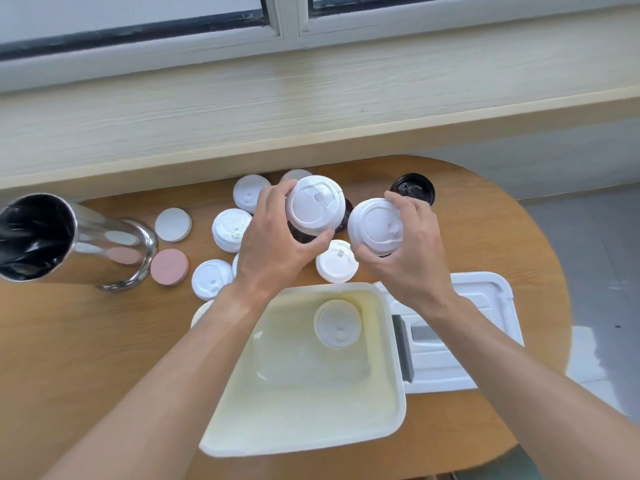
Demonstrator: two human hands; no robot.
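Observation:
My left hand (273,244) grips a white cup lid (315,204) between fingers and thumb, raised above the table. Beside it, my right hand (412,251) grips a second white cup lid (374,225). Below both hands stands an open cream plastic bin (391,341) with one white lid (337,323) lying inside. Several more white lids lie on the table behind, among them a lid (231,230) at the left and a lid (336,261) just beyond the bin. A black lid (414,188) sits at the back right, and dark lids are partly hidden under the held ones.
A shiny steel cup (69,240) stands at the left of the round wooden table (86,341). Beside it lie a white disc (173,224) and a pink disc (169,266). The bin's white cover (485,299) lies to the right. A window sill runs behind.

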